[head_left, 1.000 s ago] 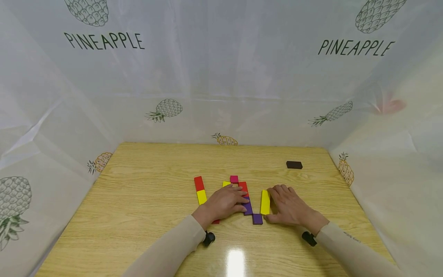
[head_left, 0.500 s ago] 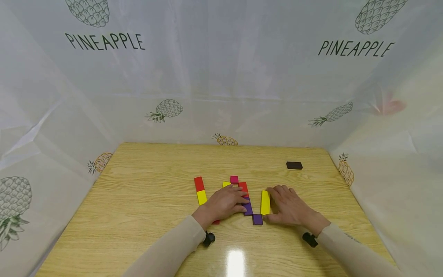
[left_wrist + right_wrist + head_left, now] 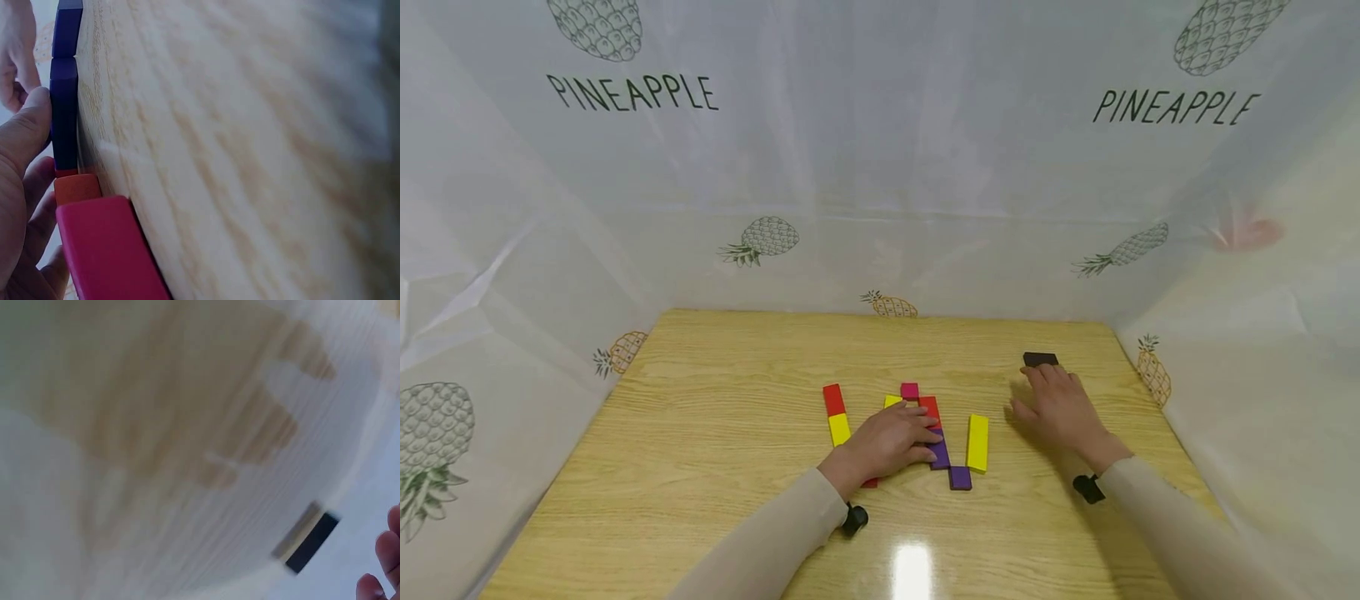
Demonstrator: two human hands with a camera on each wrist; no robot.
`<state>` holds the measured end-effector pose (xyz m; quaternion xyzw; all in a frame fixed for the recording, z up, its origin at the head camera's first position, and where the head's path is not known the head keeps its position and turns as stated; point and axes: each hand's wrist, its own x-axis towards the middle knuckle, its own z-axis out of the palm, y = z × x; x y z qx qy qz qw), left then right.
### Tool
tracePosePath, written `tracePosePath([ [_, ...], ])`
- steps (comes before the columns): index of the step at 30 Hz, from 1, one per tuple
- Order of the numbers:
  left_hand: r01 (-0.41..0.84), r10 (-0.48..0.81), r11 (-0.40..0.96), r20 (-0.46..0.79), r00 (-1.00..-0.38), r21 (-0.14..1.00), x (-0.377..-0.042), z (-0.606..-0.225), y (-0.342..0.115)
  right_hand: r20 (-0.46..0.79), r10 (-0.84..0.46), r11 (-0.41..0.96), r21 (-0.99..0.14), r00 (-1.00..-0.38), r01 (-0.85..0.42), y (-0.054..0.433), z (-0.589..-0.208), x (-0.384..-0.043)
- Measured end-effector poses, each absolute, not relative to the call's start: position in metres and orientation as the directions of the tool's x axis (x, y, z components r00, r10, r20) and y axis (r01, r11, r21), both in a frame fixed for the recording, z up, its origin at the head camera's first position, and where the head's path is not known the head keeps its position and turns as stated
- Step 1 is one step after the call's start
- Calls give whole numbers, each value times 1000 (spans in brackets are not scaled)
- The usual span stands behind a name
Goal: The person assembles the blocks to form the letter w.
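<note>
My left hand (image 3: 883,442) lies over the zigzag of flat coloured blocks, its fingers reaching onto a red block (image 3: 929,407) and a purple block (image 3: 938,454). In the left wrist view its thumb touches the side of the purple block (image 3: 64,115), near a magenta block (image 3: 109,250). My right hand (image 3: 1062,408) hovers above the table just in front of a black block (image 3: 1040,359), holding nothing. In the right wrist view the black block (image 3: 312,543) is apart from the fingertips (image 3: 389,553). A long yellow block (image 3: 977,443) stands beside a small purple block (image 3: 960,477).
A red block (image 3: 833,400) and a yellow block (image 3: 839,429) form the left row, partly under my left hand. Another yellow block (image 3: 892,400) peeks out behind it. Around the wooden table (image 3: 737,358) hangs a pale pineapple-print sheet (image 3: 880,150).
My right hand has let go of the long yellow block and moved back and right towards the black block. The yellow block stays beside the small purple one. My left hand keeps its place.
</note>
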<state>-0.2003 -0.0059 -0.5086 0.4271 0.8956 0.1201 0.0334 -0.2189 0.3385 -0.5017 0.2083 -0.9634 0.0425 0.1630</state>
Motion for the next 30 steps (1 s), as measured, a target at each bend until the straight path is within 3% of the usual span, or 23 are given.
tracePosePath([
  [9, 758, 772, 605, 53, -633, 244, -200, -508, -7, 181, -292, 953, -22, -939, -301, 366, -499, -248],
  [17, 753, 768, 612, 48, -639, 241, -200, -512, -6, 61, -271, 961, -37, -961, -273, 360, -495, -262],
  [23, 750, 766, 615, 44, -642, 243, -200, -511, -6, 45, -270, 963, -9, -962, -270, 357, -495, -264],
  [30, 754, 769, 613, 42, -638, 234, -200, -509, -6, 113, -293, 953, -46, -950, -299, 364, -495, -258],
])
